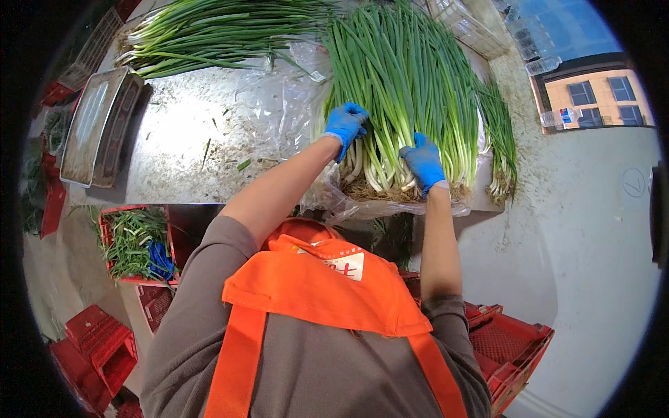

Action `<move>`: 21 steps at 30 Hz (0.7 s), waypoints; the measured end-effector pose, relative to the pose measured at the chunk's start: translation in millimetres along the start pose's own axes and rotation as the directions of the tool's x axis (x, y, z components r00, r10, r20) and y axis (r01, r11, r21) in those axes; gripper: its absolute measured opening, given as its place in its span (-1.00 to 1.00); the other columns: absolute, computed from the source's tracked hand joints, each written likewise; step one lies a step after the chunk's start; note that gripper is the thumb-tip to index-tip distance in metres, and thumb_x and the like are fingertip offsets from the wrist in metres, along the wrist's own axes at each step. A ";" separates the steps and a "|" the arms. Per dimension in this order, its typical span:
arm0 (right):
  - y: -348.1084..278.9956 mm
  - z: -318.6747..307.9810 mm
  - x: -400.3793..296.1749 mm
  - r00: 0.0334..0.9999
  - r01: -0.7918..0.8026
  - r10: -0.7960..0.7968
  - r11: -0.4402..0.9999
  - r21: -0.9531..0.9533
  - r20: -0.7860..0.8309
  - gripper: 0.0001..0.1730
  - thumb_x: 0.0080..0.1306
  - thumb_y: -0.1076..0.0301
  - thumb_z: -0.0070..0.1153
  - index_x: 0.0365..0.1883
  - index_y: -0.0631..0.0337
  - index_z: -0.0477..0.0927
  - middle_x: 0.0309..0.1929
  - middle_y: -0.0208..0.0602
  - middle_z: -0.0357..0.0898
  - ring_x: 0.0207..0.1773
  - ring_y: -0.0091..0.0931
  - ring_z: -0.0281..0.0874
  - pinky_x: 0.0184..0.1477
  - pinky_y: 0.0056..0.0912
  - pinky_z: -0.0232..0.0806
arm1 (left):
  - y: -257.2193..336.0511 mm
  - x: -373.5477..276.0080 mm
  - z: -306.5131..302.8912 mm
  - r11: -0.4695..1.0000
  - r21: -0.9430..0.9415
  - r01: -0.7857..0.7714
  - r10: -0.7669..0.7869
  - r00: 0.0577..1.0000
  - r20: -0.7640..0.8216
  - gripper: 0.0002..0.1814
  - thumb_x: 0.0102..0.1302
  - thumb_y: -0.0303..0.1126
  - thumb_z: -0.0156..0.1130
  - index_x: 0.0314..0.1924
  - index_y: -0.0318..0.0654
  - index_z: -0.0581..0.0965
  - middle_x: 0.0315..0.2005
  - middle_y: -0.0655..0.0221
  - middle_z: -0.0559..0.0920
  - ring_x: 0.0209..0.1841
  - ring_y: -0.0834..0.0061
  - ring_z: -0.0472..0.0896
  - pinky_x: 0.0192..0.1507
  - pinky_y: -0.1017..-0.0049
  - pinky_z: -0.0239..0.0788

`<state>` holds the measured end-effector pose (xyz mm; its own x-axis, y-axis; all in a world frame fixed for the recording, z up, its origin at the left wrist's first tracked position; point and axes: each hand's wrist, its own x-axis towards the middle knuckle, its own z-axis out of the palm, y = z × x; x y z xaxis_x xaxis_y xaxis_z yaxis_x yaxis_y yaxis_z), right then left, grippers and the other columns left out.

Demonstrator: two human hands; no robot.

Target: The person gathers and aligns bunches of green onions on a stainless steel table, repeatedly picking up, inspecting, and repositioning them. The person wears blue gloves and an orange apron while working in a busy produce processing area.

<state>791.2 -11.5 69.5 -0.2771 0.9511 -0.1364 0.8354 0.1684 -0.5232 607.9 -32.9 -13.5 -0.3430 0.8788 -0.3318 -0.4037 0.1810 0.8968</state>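
A thick pile of green onions (387, 73) lies in front of me, with white stalks and brown roots (381, 194) towards my body. Beneath it, a clear plastic sheet (282, 115) spreads over the work table (177, 120). My left hand (346, 128), in a blue glove, is at the pile's left edge with curled fingers; whether it pinches a stalk is hidden. Lower on the pile, my right hand (424, 163), also blue-gloved, closes around some pale stalks above the roots, its fingertips partly hidden among them.
More green onions (209, 36) lie at the back left. A smaller bunch (502, 143) sits at the right edge. A metal-rimmed box (99, 128) stands at left. Below is a red crate (107, 237) of leaf scraps. A white plastic crate (470, 28) stands back right; red crates (504, 339) are lower right.
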 end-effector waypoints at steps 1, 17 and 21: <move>2.0 -1.3 2.4 1.000 -0.010 0.010 1.000 0.014 0.006 -0.28 0.03 0.35 0.16 0.14 0.55 0.29 0.03 0.16 0.45 -0.03 -0.13 0.53 0.00 -0.26 0.36 | 1.0 -1.3 0.5 0.999 -0.021 0.025 -0.025 0.999 -0.019 -0.82 0.11 -0.37 0.32 -0.39 -0.31 0.53 -0.55 0.31 0.58 -0.59 0.47 0.54 -0.53 0.48 0.42; -18.8 -1.9 -4.7 0.976 -0.132 0.109 0.984 0.116 0.190 -0.08 0.06 0.20 0.28 0.25 0.54 0.14 0.11 0.20 0.38 0.12 -0.21 0.43 0.13 -0.31 0.28 | 27.4 -25.8 -29.4 0.993 -0.111 0.051 -0.037 0.991 0.132 -0.86 0.30 -0.32 0.14 -0.24 -0.20 0.43 -0.32 0.26 0.64 -0.32 0.46 0.59 -0.29 0.50 0.46; -13.5 33.9 0.6 0.972 -0.066 0.087 0.993 -0.102 0.217 -0.12 0.09 0.12 0.24 0.24 0.50 0.18 0.25 0.21 0.20 0.30 -0.11 0.20 0.26 -0.24 0.16 | 28.8 -26.0 -36.0 0.956 -0.263 0.130 -0.084 0.980 0.182 -0.87 0.38 -0.31 0.02 -0.19 -0.19 0.38 -0.23 0.19 0.64 -0.23 0.40 0.61 -0.18 0.45 0.50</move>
<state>763.7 -22.1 48.0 -0.2995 0.8832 -0.3609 0.8958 0.1302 -0.4249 574.7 -66.5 10.4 -0.1481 0.9261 -0.3469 -0.6539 0.1714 0.7369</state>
